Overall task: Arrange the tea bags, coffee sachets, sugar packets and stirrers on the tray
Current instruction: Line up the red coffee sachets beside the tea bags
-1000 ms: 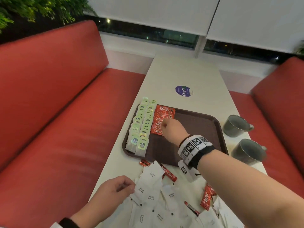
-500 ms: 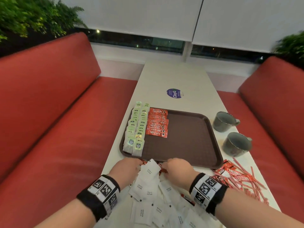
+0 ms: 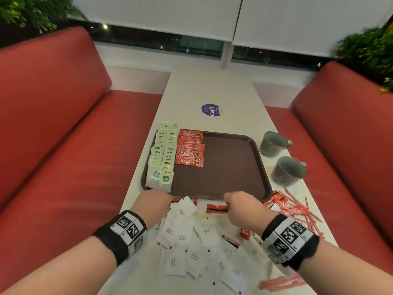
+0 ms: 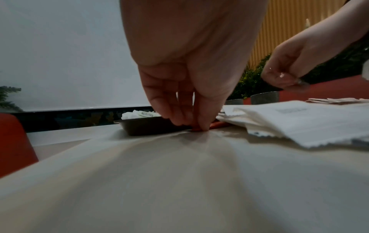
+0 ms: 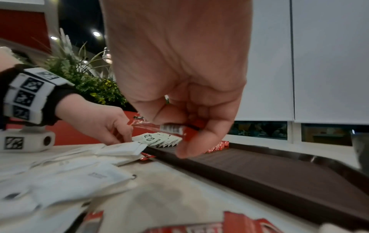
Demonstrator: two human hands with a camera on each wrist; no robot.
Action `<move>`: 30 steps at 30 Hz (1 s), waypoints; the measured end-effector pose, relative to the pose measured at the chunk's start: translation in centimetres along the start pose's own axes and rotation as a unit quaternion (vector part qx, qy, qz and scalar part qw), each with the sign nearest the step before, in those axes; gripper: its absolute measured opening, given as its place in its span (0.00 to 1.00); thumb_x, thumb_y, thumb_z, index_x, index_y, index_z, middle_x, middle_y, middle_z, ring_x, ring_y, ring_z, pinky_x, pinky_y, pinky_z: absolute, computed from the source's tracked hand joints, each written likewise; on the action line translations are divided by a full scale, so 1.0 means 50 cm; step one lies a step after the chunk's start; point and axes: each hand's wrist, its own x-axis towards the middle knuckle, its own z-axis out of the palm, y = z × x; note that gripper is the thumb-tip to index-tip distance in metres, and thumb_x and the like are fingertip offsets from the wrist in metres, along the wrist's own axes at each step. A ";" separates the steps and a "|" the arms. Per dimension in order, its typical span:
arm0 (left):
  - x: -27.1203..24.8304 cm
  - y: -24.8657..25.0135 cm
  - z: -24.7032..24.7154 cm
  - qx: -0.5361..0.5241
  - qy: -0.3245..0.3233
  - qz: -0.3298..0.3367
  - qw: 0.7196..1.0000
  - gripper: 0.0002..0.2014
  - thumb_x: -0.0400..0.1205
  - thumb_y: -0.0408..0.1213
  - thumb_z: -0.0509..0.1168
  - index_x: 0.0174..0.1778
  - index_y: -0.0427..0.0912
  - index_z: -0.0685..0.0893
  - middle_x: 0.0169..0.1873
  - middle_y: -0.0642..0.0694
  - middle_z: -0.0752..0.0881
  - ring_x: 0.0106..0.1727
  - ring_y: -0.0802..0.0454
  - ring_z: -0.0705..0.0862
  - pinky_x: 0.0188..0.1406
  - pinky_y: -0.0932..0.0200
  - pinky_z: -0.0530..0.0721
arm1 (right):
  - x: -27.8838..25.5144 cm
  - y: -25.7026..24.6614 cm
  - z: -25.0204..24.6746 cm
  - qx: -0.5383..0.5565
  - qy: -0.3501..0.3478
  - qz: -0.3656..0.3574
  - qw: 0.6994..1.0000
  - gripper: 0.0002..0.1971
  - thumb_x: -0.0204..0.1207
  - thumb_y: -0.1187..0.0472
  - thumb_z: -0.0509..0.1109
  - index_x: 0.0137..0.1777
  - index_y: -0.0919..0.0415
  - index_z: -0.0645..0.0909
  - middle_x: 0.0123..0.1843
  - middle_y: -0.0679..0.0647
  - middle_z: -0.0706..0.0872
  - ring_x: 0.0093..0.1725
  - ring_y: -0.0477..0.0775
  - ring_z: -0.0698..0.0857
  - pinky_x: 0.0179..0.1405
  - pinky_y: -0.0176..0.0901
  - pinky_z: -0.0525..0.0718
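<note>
Tray [image 3: 231, 167], brown, sits mid-table w/ two overlapping rows of tea bags [image 3: 162, 160] down its left side and a stack of red coffee sachets [image 3: 190, 150] just right of them at the far left; rest of the tray floor is bare. Two grey mugs [image 3: 282, 158] stand right of the tray on the table [image 3: 212, 90].

Left hand [image 3: 152, 202] is at the tray's near-left corner, fingertips [image 4: 201, 124] pinched down on a red sachet [image 4: 215, 124] lying on the table by the rim. Right hand [image 3: 240, 206] is at the near edge further right, fingers curled round one red coffee sachet [image 5: 173, 128], lifted off the table.

White sugar packets [image 3: 180, 233] lie scattered near the person, more red sachets mixed in; thin red stirrers [image 3: 302, 206] + sachets are piled near-right.

Left hand's sachet is mostly hidden under the fingers; print unreadable. Mug insides can't be seen.
</note>
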 end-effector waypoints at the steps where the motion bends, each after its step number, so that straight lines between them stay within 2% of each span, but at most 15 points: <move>1: 0.001 0.000 0.004 0.004 0.002 0.002 1.000 0.14 0.86 0.38 0.53 0.56 0.44 0.84 0.53 0.47 0.84 0.55 0.46 0.84 0.44 0.54 0.79 | -0.012 0.005 0.005 -0.006 0.000 0.005 1.000 0.09 0.75 0.71 0.56 0.44 0.55 0.69 0.42 0.50 0.74 0.43 0.54 0.75 0.38 0.40 0.74; 3: 0.002 0.002 0.012 0.006 0.000 0.001 1.000 0.13 0.85 0.37 0.54 0.55 0.43 0.84 0.53 0.47 0.84 0.55 0.46 0.84 0.42 0.55 0.77 | -0.033 0.013 0.027 -0.013 0.004 0.011 1.000 0.10 0.76 0.72 0.55 0.45 0.55 0.68 0.44 0.51 0.74 0.43 0.54 0.74 0.34 0.39 0.72; 6: 0.000 0.006 0.013 -0.004 0.011 0.003 1.000 0.12 0.85 0.35 0.53 0.54 0.42 0.82 0.52 0.46 0.85 0.52 0.46 0.85 0.38 0.57 0.73 | -0.045 0.026 0.058 -0.009 -0.004 0.028 1.000 0.09 0.77 0.69 0.56 0.41 0.54 0.66 0.40 0.50 0.72 0.41 0.56 0.74 0.28 0.39 0.66; 9: -0.004 0.009 0.011 -0.043 0.036 0.000 0.998 0.10 0.85 0.36 0.53 0.56 0.44 0.79 0.51 0.47 0.86 0.50 0.47 0.85 0.36 0.58 0.73 | -0.047 0.050 0.058 0.077 0.038 0.055 0.995 0.08 0.83 0.65 0.55 0.41 0.57 0.68 0.37 0.51 0.76 0.40 0.57 0.78 0.30 0.40 0.71; 11: -0.005 0.009 0.016 -0.059 0.039 -0.003 0.997 0.10 0.84 0.36 0.53 0.56 0.46 0.79 0.51 0.48 0.85 0.50 0.48 0.85 0.35 0.59 0.73 | -0.058 0.077 0.042 0.176 0.076 0.076 0.979 0.14 0.86 0.54 0.54 0.39 0.57 0.71 0.38 0.50 0.78 0.38 0.50 0.79 0.34 0.44 0.73; 13: -0.007 0.007 0.026 -0.050 0.032 -0.007 0.998 0.11 0.85 0.37 0.53 0.54 0.47 0.80 0.51 0.49 0.84 0.49 0.48 0.85 0.35 0.59 0.73 | -0.071 0.108 0.030 0.253 0.073 0.088 0.961 0.17 0.82 0.40 0.59 0.43 0.52 0.75 0.39 0.46 0.81 0.37 0.43 0.78 0.33 0.40 0.71; 14: -0.008 0.005 0.030 -0.047 0.030 -0.010 0.998 0.11 0.85 0.38 0.53 0.53 0.47 0.80 0.51 0.49 0.83 0.48 0.48 0.85 0.35 0.59 0.73 | -0.075 0.122 0.028 0.240 0.054 0.086 0.966 0.15 0.79 0.39 0.64 0.47 0.51 0.75 0.42 0.45 0.82 0.39 0.42 0.80 0.33 0.38 0.72; 16: -0.008 0.005 0.035 -0.046 0.027 -0.014 0.998 0.10 0.85 0.38 0.53 0.52 0.46 0.80 0.50 0.49 0.83 0.47 0.48 0.85 0.35 0.58 0.73 | -0.078 0.145 0.032 0.169 0.026 0.076 0.982 0.08 0.77 0.48 0.70 0.49 0.48 0.75 0.45 0.44 0.83 0.44 0.47 0.83 0.34 0.37 0.74; 17: -0.008 0.006 0.033 -0.042 0.024 -0.015 0.999 0.09 0.85 0.38 0.53 0.52 0.46 0.79 0.50 0.49 0.83 0.47 0.48 0.86 0.35 0.58 0.73 | -0.079 0.148 0.033 0.124 0.016 0.063 0.990 0.06 0.77 0.54 0.69 0.51 0.46 0.76 0.46 0.44 0.83 0.47 0.50 0.84 0.36 0.37 0.74; 19: -0.008 0.012 0.026 -0.023 0.014 -0.014 1.000 0.10 0.85 0.37 0.53 0.54 0.45 0.79 0.51 0.49 0.83 0.48 0.47 0.86 0.36 0.57 0.75 | -0.076 0.150 0.041 0.050 -0.010 0.025 0.998 0.15 0.77 0.64 0.64 0.60 0.45 0.77 0.52 0.46 0.85 0.53 0.52 0.83 0.42 0.40 0.77; 22: -0.009 0.016 0.017 0.005 -0.003 -0.001 1.000 0.10 0.85 0.34 0.54 0.57 0.44 0.78 0.54 0.49 0.82 0.52 0.48 0.85 0.41 0.56 0.78 | -0.068 0.141 0.050 -0.027 -0.039 -0.031 0.998 0.24 0.75 0.68 0.61 0.67 0.43 0.77 0.57 0.49 0.86 0.56 0.55 0.83 0.50 0.44 0.80; 24: -0.009 0.012 0.014 0.017 -0.011 0.006 1.000 0.11 0.84 0.33 0.55 0.59 0.45 0.78 0.55 0.49 0.82 0.53 0.49 0.85 0.42 0.57 0.79 | -0.056 0.136 0.058 -0.065 -0.038 -0.058 0.995 0.21 0.76 0.68 0.61 0.65 0.46 0.78 0.54 0.50 0.86 0.52 0.55 0.82 0.47 0.43 0.76; 26: -0.010 0.003 0.011 0.014 0.000 0.001 1.000 0.10 0.85 0.35 0.54 0.58 0.45 0.78 0.53 0.50 0.83 0.50 0.50 0.86 0.42 0.56 0.82 | -0.044 0.134 0.061 -0.094 -0.020 -0.085 0.992 0.16 0.78 0.68 0.60 0.59 0.51 0.78 0.51 0.52 0.85 0.47 0.55 0.80 0.46 0.43 0.71; 28: -0.016 -0.008 0.006 -0.035 0.023 -0.027 0.999 0.09 0.86 0.37 0.52 0.53 0.45 0.78 0.47 0.50 0.84 0.45 0.49 0.86 0.40 0.55 0.83 | -0.038 0.136 0.062 -0.085 0.001 -0.096 0.992 0.12 0.77 0.68 0.60 0.53 0.52 0.79 0.48 0.52 0.85 0.44 0.54 0.78 0.48 0.43 0.68; 30: -0.033 -0.021 0.002 -0.100 0.051 -0.058 0.992 0.09 0.85 0.40 0.52 0.46 0.46 0.76 0.40 0.50 0.83 0.39 0.49 0.84 0.34 0.56 0.79 | -0.035 0.139 0.065 -0.035 0.022 -0.097 0.994 0.09 0.77 0.67 0.62 0.49 0.52 0.79 0.46 0.49 0.84 0.43 0.51 0.77 0.47 0.43 0.68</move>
